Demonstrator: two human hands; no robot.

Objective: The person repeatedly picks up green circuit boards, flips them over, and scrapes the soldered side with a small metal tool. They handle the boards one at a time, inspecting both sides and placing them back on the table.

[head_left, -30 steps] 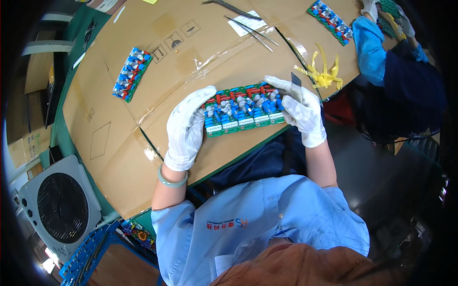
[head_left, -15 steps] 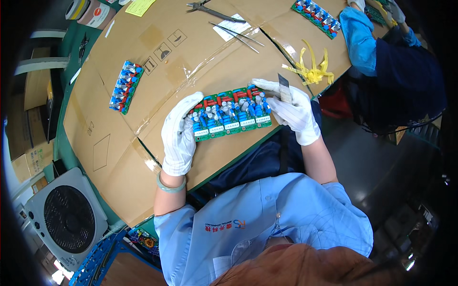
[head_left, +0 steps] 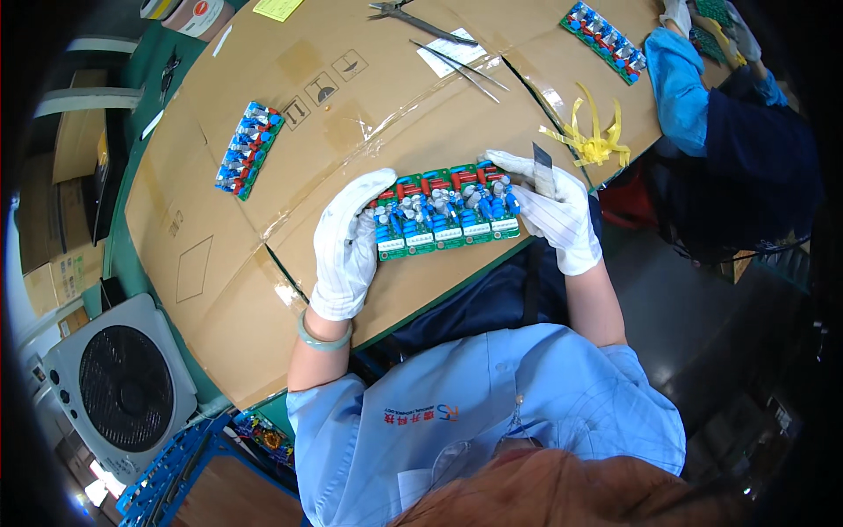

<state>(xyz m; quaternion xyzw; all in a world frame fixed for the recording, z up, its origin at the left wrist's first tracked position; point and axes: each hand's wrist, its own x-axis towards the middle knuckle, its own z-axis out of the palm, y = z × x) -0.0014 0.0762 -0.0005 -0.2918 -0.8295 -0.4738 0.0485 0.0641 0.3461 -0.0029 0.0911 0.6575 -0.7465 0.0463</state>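
Observation:
My white-gloved left hand [head_left: 345, 250] grips the left end of a green circuit board panel [head_left: 448, 218], its thumb along the far left corner. Blue, red and grey parts crowd the panel, and white connectors line its near edge. At the other end, my gloved right hand [head_left: 566, 218] closes on the panel's right edge. A flat blade [head_left: 543, 169], dark at the tip with a pale wrapped lower part, also sits in that hand and points away from me. The panel is held over the near edge of the cardboard-covered table [head_left: 219, 321]; the glove hides its left end.
Similar boards lie at the left [head_left: 249, 151] and far right [head_left: 604, 41]. Beyond my hands are tweezers [head_left: 458, 70], cutting pliers [head_left: 421, 22] and yellow strips [head_left: 597, 140]. A fan [head_left: 127, 386] stands at lower left. A co-worker's blue sleeve [head_left: 674, 83] reaches in at upper right.
The whole view has shifted and turned slightly, so the table's things appear farther right. Both hands keep their hold on the panel, and the blade stays in my right hand.

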